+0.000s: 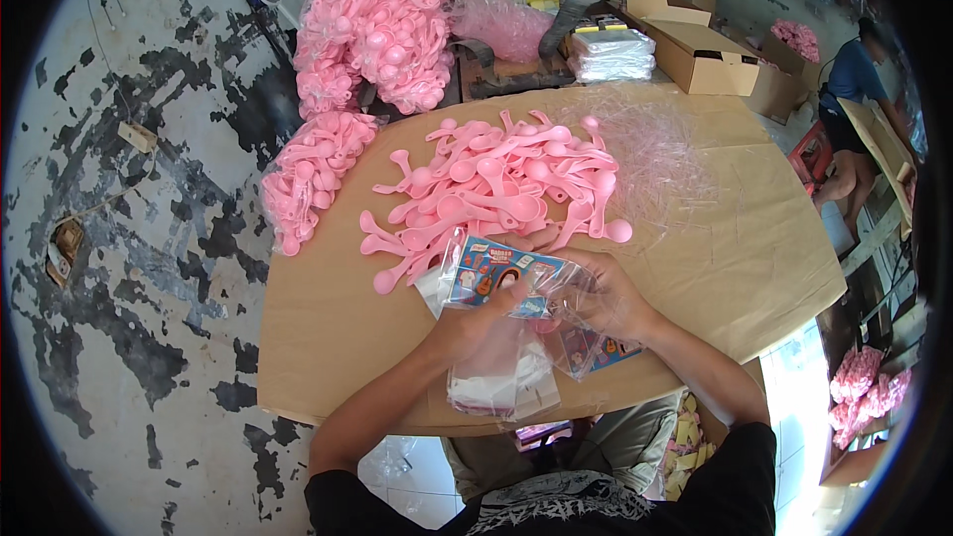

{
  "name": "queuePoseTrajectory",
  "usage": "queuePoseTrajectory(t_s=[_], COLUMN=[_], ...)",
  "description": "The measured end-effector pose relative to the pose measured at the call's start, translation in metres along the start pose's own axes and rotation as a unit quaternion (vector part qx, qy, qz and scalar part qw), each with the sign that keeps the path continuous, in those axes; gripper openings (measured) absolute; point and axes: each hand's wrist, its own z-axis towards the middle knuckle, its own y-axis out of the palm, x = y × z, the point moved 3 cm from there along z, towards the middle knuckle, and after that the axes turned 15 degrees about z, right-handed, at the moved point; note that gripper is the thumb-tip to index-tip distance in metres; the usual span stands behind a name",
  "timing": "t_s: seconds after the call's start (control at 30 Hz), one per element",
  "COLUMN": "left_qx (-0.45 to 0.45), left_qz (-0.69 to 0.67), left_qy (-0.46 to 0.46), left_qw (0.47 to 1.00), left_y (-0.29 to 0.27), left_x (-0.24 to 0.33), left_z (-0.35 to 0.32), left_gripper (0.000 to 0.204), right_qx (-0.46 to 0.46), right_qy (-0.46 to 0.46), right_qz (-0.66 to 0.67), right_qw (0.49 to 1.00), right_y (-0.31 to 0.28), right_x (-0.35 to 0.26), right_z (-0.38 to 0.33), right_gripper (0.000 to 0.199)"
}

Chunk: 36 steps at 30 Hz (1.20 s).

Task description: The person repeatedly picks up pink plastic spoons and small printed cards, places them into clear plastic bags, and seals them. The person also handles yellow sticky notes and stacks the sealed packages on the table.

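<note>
Left hand (475,323) grips clear printed packet (496,276) from below — fingers curled on its lower edge. Right hand (601,300) pinches same packet's right side. Stack of flat packets (501,387) just under left hand; pink spoon pile (496,189) just beyond both hands on cardboard tabletop (328,337).

Left hand (475,323) and right hand (606,300) both grip a clear printed packet (501,278). Loose pink spoons (496,189) heaped at 12 o'clock on the cardboard tabletop (328,337); bagged spoons (308,174) at 10.
</note>
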Motion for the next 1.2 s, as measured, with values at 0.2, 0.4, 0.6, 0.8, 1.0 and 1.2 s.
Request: queuePoseTrajectory(t_s=[0.2,0.4,0.6,0.8,1.0,1.2], left_qx=[-0.011,0.157,0.162,0.199,0.199,0.236], left_qz=[0.226,0.165,0.193,0.198,0.170,0.171], left_qy=[0.116,0.130,0.168,0.076,0.092,0.134], left_qw=[0.967,0.965,0.953,0.957,0.961,0.947], left_y=[0.004,-0.027,-0.029,-0.058,-0.056,-0.059], left_x=[-0.008,0.019,0.026,0.017,0.018,0.018], left_z=[-0.006,0.001,0.004,0.007,0.001,0.008], left_gripper=[0.053,0.046,0.042,0.035,0.046,0.040], right_qx=[-0.044,0.034,0.069,0.103,0.129,0.094], right_qy=[0.027,-0.058,-0.051,-0.177,-0.241,-0.154], right_qz=[-0.113,-0.013,-0.304,-0.649,-0.637,-0.383], right_qw=[0.992,0.998,0.949,0.733,0.721,0.906], right_y=[-0.005,-0.033,-0.040,-0.061,-0.074,-0.094], right_x=[0.007,-0.026,-0.052,-0.048,-0.053,-0.065], right_z=[0.000,0.008,0.018,0.063,0.059,0.037], right_gripper=[0.031,0.058,0.036,0.034,0.021,0.023])
